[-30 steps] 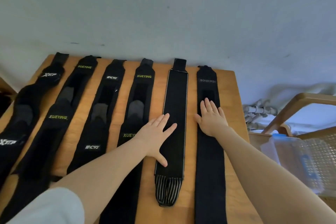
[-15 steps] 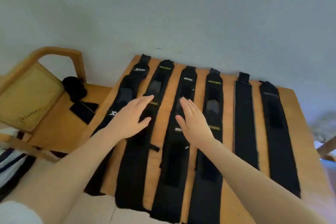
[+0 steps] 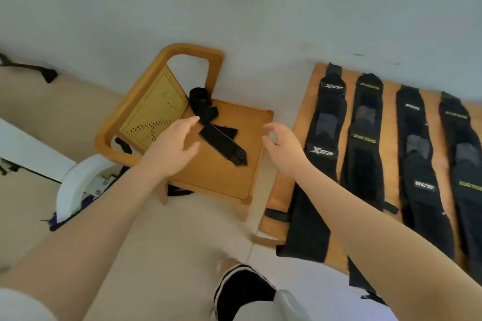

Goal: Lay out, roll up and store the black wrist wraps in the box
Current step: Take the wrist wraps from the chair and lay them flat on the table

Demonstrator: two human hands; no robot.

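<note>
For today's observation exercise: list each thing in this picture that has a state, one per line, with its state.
Left hand: open, empty, above the chair seat.
Right hand: fingers loosely curled, empty.
Wraps on the table: four in view, unrolled, flat, side by side.
Wrap on the chair: partly unrolled, far end bunched.
Chair: upright, beside the table.

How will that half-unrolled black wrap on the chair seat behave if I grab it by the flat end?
Probably floppy: the wrist wrap lies bent and twisted across the chair seat. Its rolled end would likely dangle and unwind further. It looks like light fabric, so one hand should lift it. Neither the left hand nor the right hand touches it yet.
</note>
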